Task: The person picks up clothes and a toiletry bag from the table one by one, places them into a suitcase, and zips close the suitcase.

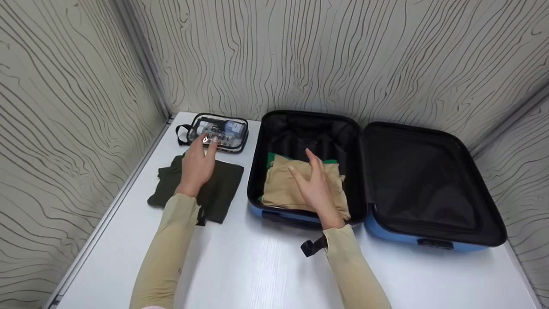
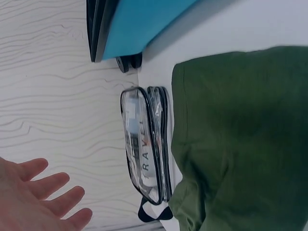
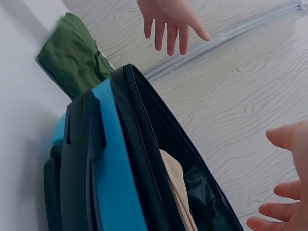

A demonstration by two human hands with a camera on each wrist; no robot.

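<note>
My left hand (image 1: pixel 198 166) hovers over a folded dark green garment (image 1: pixel 224 184), its fingertips toward a clear travel pouch (image 1: pixel 238 143) with black trim. The left wrist view shows that hand's fingers (image 2: pixel 57 185) spread apart, touching nothing. Above the open blue suitcase (image 1: pixel 253 180) is my right hand (image 1: pixel 316 184), thumb and fingers apart and holding nothing. Below it, a folded beige garment (image 1: pixel 279 186) lies in the suitcase's left half, with a green cloth (image 1: pixel 271 158) showing beneath its edge. Bottles and small items inside the pouch show through the plastic.
The suitcase's lid half (image 1: pixel 424 180) lies opened out on the right. A black strap (image 1: pixel 314 246) hangs at my right wrist. Patterned wall panels (image 1: pixel 300 56) enclose the white table (image 1: pixel 253 266) at the back and sides.
</note>
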